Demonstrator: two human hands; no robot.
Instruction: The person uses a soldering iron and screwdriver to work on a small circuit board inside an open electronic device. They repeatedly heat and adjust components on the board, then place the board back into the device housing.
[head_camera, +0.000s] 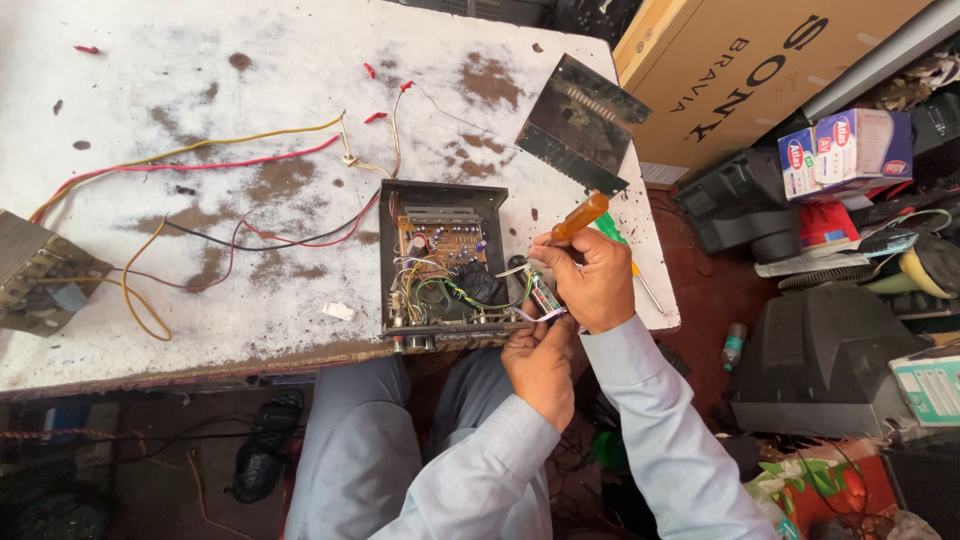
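Your right hand (596, 285) has its grip closed on an orange-handled screwdriver (580, 217); your left hand (540, 362) pinches a small circuit board (545, 297) beside the open amplifier chassis (440, 265) on the table (200, 100).

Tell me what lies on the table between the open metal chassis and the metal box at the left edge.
In the head view, loose wires, yellow, red and black, trail across the stained white table between the metal box and the chassis.

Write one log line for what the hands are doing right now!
right hand: grips orange-handled screwdriver | left hand: at edge of open black electronics box | box: on white table, wires showing
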